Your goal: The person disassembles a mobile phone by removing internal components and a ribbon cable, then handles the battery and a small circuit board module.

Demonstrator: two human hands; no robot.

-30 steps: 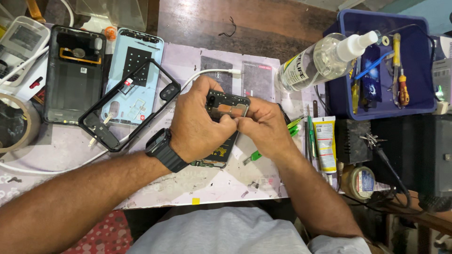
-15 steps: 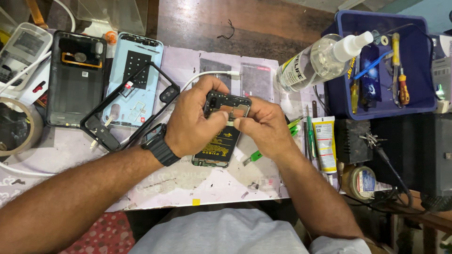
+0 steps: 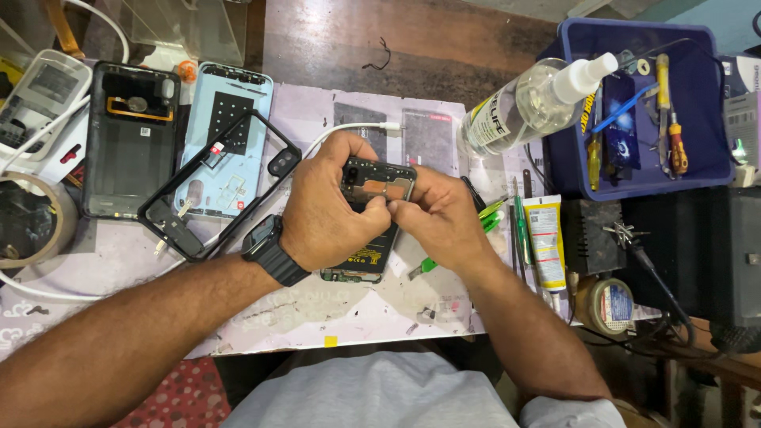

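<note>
While both hands' fingers (image 3: 379,208) pinch closed, apparently they grip the opened phone (image 3: 372,218).

phone (image 3: 372,230) between hands, bottle (image 3: 519,107) right

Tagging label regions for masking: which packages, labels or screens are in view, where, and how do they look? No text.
Spray bottle: clear, white nozzle, lying against the blue bin, white-and-yellow label.
Tube: white with a yellow band, right of the hands.
Opened phone: held in both hands, black battery with a small yellow mark.
Tape roll: lower right, blue-and-white label.
Meter: top left, white with a grey screen.
</note>
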